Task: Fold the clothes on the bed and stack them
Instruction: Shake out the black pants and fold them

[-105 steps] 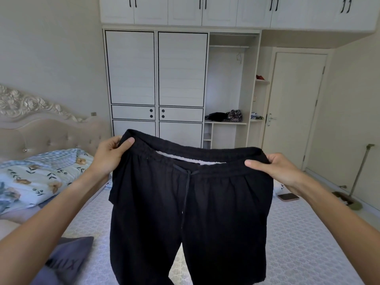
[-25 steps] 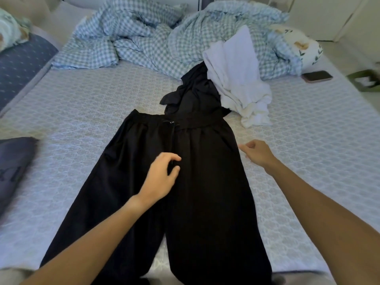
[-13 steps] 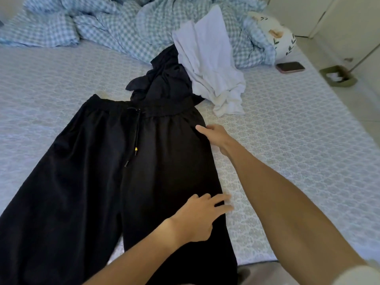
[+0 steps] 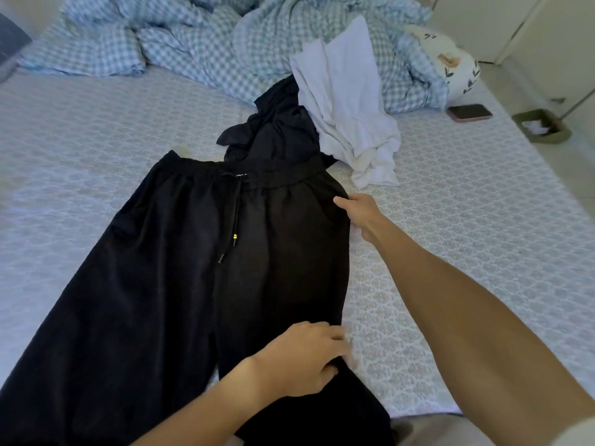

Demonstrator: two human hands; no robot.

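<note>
Black drawstring trousers [image 4: 180,272] lie flat on the bed, waistband away from me, legs running toward me. My left hand [image 4: 306,358] grips the outer edge of the right leg, fingers curled round the fabric. At the right hip, my right hand [image 4: 357,214] rests on the trousers' side edge with its fingers stretched out. Beyond the waistband lie a crumpled black garment [image 4: 277,130] and a crumpled white garment [image 4: 351,104], which partly overlap.
A blue checked duvet [image 4: 193,40] is bunched across the far side of the patterned mattress [image 4: 467,226]. A floral pillow [image 4: 457,69] and a phone [image 4: 470,112] lie at the far right. A dustpan [image 4: 541,127] sits on the floor beyond the bed's right edge.
The trousers went from held up in the air to spread on the bed. My left hand has moved to the right leg's edge and curled its fingers round it.
</note>
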